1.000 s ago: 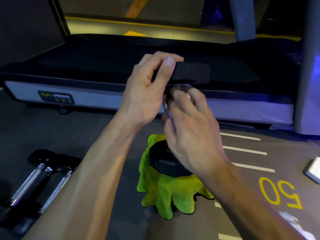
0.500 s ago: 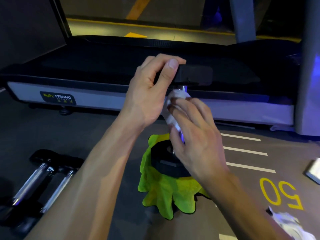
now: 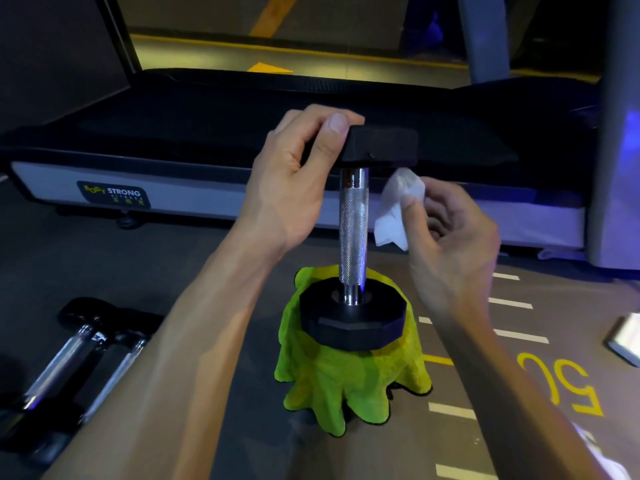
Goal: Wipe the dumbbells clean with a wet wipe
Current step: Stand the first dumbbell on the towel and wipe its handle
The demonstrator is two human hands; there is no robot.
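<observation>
A black dumbbell (image 3: 353, 233) with a knurled chrome handle stands upright, its lower head resting on a lime-green cloth (image 3: 349, 382) on the floor. My left hand (image 3: 294, 181) grips the dumbbell's upper black head from the left, thumb on top. A crumpled white wet wipe (image 3: 398, 209) is pinched in my right hand (image 3: 446, 237), just right of the handle and apart from it.
Two more dumbbells (image 3: 79, 358) lie on the floor at the lower left. A treadmill (image 3: 173, 188) runs across behind the hands. A white packet (image 3: 627, 337) lies at the right edge, beside yellow floor numerals and white dashes.
My right hand has come off the handle and drawn back to the right with the wipe, leaving the chrome handle uncovered. The left hand keeps its hold on the top head.
</observation>
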